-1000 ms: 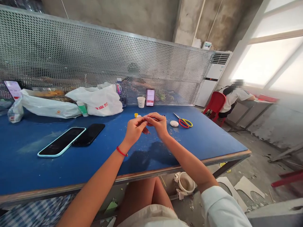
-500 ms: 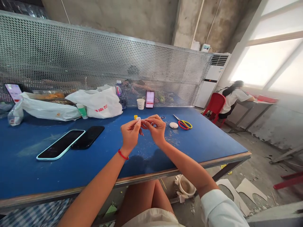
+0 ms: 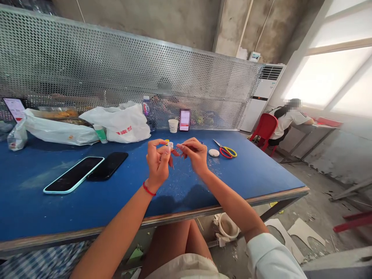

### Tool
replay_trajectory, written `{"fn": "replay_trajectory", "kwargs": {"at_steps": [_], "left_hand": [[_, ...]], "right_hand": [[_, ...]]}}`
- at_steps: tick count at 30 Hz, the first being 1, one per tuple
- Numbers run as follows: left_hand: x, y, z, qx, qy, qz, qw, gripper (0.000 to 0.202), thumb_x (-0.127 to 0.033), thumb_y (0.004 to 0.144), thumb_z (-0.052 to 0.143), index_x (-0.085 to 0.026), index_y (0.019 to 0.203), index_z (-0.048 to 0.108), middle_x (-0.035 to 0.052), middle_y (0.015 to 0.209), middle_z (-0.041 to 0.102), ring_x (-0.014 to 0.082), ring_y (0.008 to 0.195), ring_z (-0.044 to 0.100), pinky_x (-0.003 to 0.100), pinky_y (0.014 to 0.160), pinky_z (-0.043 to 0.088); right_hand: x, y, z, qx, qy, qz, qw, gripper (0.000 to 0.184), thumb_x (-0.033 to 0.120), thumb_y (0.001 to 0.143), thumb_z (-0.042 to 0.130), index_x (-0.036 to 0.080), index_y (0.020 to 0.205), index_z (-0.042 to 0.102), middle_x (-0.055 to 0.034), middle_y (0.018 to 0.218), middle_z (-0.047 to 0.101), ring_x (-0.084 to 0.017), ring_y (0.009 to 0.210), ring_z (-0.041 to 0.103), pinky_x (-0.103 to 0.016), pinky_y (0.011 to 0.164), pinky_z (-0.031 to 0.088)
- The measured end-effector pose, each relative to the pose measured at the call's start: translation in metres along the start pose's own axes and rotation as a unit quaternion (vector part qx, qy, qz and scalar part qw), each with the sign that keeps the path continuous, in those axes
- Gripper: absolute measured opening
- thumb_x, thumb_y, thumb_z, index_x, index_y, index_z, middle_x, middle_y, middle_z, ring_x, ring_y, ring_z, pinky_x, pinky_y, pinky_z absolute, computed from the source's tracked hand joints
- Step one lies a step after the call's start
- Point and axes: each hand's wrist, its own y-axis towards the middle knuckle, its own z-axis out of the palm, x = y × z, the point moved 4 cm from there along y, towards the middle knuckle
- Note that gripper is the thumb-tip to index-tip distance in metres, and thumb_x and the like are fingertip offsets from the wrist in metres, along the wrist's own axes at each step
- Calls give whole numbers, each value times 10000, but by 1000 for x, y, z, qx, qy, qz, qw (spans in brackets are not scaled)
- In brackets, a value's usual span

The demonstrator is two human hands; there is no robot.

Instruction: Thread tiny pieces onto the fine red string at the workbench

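Note:
Both my hands are raised just above the blue table (image 3: 247,174), close together at its middle. My left hand (image 3: 157,162), with a red string bracelet at the wrist, pinches a tiny white piece between thumb and fingertips. My right hand (image 3: 195,154) is closed in a pinch on something thin that I cannot make out, pointing toward the left fingertips. Pale dust and crumbs lie on the table under the hands. A small yellow cap (image 3: 166,141) sits just behind them.
Two phones (image 3: 74,173) lie at the left. Red-and-yellow scissors (image 3: 226,150) and a white oval case (image 3: 214,152) lie at the right. White plastic bags (image 3: 119,123), a bottle, a paper cup (image 3: 173,124) and an upright phone stand by the perforated metal screen. Another person sits at a far right desk.
My left hand has turned its palm toward me and lifted slightly, the pinched white piece now showing at its fingertips. The right hand stays beside it, still pinching.

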Motion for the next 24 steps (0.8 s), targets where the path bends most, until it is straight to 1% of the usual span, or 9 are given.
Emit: {"fn": "replay_trajectory", "kwargs": {"at_steps": [3,6,9,12,14,16,18,20,24], "left_hand": [[-6,4,5,110,-36,-1,993,265,-498,965,493,-249,1055,497,-36,693,671,103,412,525,239,445,413],[-12,3,11,247,12,9,969,258,-462,940,550,-217,870,588,-21,668,676,102,431,561,232,466,440],[-13,-3,21,358,100,49,927,270,-425,913,599,-202,772,652,5,657,691,122,479,608,241,514,458],[-5,-12,33,434,173,112,877,227,-397,907,616,-203,858,722,56,835,758,162,602,673,286,635,504],[1,-15,38,439,220,149,859,208,-373,911,611,-208,911,736,78,939,770,210,748,712,327,744,515],[7,-14,40,408,275,166,854,209,-343,914,591,-203,850,732,83,878,760,232,783,706,334,744,501],[9,-12,39,376,311,176,855,296,-333,925,554,-204,696,689,68,715,708,207,664,663,307,651,463],[6,-10,37,359,312,190,859,408,-335,940,511,-213,563,607,41,570,618,169,537,582,285,567,403],[1,-11,35,324,298,221,870,482,-367,929,495,-230,466,494,14,450,505,146,457,490,287,518,343]], "right_hand": [[7,9,-6,55,2,24,998,264,447,659,856,204,682,754,3,713,617,-89,527,558,-243,464,458],[18,17,-16,118,-41,6,992,257,449,652,861,213,676,761,-3,723,627,-96,548,570,-248,496,482],[29,20,-22,158,-90,-45,982,222,440,673,857,234,695,776,-17,757,643,-112,598,585,-265,544,502],[36,17,-19,223,-137,-84,961,193,440,726,822,249,722,795,-29,766,664,-128,637,599,-284,592,513],[39,14,-15,253,-163,-109,947,192,450,757,794,259,730,803,-33,756,669,-133,648,600,-291,611,509],[39,13,-13,249,-177,-120,945,212,474,770,774,268,725,804,-37,756,673,-139,657,602,-297,619,507],[38,13,-15,218,-173,-111,954,227,490,763,776,268,722,802,-42,772,674,-146,667,608,-303,616,511],[35,14,-17,187,-151,-92,966,233,488,734,802,256,720,798,-42,776,665,-147,661,606,-303,594,512],[29,14,-18,171,-109,-71,977,229,464,693,842,243,714,788,-32,765,661,-143,662,607,-292,582,506]]}}
